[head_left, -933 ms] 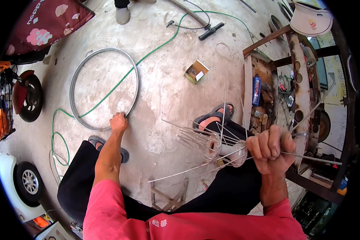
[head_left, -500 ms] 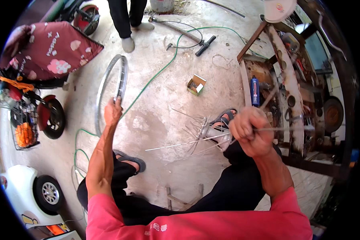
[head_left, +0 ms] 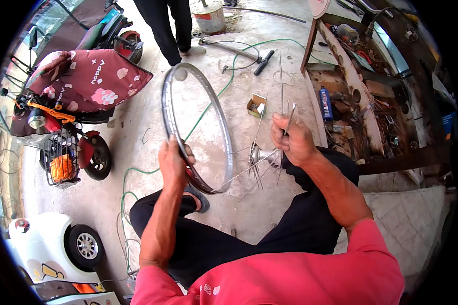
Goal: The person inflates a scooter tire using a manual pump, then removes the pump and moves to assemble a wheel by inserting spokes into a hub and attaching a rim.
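My left hand point(head_left: 173, 162) is wrapped round the lower part of a silver wheel rim point(head_left: 227, 140), which stands tilted above the floor. My right hand point(head_left: 294, 141) is closed on thin metal spokes point(head_left: 290, 118), some pointing up past the fingers. Just left of and below that hand is a silver wheel hub point(head_left: 262, 156), close to my right knee, with several loose spokes fanning out of it. A few of these spokes reach left to the rim's lower right edge; whether they touch it I cannot tell.
A small open box point(head_left: 254, 111) of parts sits on the floor ahead, near a floor pump point(head_left: 263, 62) and a green hose point(head_left: 220, 91). On the right stands a rusty workbench point(head_left: 359, 101) with tools. Scooters point(head_left: 97, 155) line the left. Another person's legs point(head_left: 174, 30) are at the top.
My left hand has brought the rim rightward and nearer, beside the hub. My right hand has moved left and slightly up, with spokes in its fingers. The whole view has shifted a little.
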A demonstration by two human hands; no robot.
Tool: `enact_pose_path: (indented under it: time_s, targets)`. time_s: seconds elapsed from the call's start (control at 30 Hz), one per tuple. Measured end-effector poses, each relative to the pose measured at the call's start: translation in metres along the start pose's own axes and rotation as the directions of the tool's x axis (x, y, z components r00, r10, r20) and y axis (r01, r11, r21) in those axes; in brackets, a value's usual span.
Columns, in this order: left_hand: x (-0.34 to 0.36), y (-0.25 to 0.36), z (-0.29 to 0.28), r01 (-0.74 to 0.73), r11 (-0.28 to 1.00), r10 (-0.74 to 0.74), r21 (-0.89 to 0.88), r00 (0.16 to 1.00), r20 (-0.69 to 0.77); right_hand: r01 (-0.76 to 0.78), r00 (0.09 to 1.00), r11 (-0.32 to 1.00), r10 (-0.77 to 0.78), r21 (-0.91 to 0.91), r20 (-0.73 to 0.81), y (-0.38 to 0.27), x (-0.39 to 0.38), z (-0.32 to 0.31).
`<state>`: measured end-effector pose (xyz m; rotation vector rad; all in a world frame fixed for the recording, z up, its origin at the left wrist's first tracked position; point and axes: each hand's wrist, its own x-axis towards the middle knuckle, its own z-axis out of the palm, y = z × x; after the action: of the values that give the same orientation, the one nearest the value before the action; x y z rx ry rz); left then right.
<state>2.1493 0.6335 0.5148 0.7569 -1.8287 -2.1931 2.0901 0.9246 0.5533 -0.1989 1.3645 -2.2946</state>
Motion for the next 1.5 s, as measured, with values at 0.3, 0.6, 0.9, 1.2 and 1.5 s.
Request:
enact_pose_path:
  time_s: [0.3,0.6,0.9,1.2,1.5]
  targets:
    - [-0.053,-0.017,0.049,0.374,0.914,-0.308,-0.157,0.891,0.333,-0.103,0.987,0.99,0.09,-0.097,-0.131,0.036,0.015,-0.021]
    - [-0.069,-0.032,0.031,0.431,0.9,-0.34,-0.057,0.78,0.525,-0.203,0.965,0.946,0.149,-0.253,-0.218,0.06,0.033,-0.026]
    - [-0.076,-0.034,0.027,0.466,0.884,-0.353,-0.044,0.725,0.591,-0.268,0.958,0.922,0.225,-0.28,-0.176,0.072,0.035,-0.019]
    - [-0.048,-0.026,0.032,0.493,0.862,-0.249,-0.118,0.614,0.749,-0.312,0.946,0.888,0.257,-0.339,-0.199,0.088,0.029,-0.011]
    - [0.002,-0.001,0.052,0.445,0.878,-0.214,-0.177,0.696,0.685,-0.314,0.948,0.864,0.261,-0.394,-0.184,0.091,0.03,-0.008]
